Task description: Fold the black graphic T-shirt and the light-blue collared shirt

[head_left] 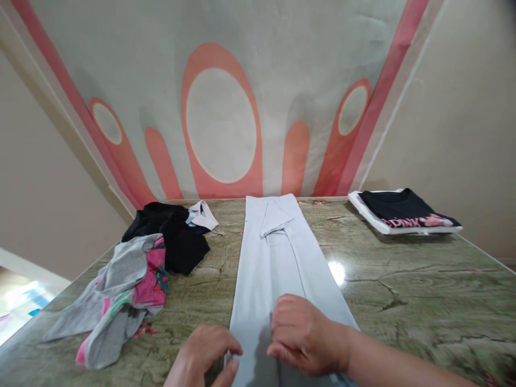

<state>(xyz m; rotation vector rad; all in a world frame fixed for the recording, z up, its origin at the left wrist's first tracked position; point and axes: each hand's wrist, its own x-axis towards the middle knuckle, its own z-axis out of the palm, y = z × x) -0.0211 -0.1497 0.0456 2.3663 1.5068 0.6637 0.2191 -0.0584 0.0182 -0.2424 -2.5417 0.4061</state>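
A long pale blue-grey garment (258,269) lies folded into a narrow strip, running from the table's far edge toward me. Near its far end a pointed flap (274,221) is turned over on top; the kind of garment is not clear. My left hand (205,352) is at the garment's left edge near me, fingers bent and thumb apart, with nothing seen between them. Over the middle of the cloth, my right hand (302,336) is closed in a fist, knuckles up. Its palm side is hidden, so I cannot see whether cloth is in it.
On the left lie a crumpled grey garment with pink print (121,293) and a black garment with a white collar (165,234). At the far right sits a folded stack with a black T-shirt (403,207) on top. Behind the wooden-patterned table (387,290) rises a patterned wall (274,64).
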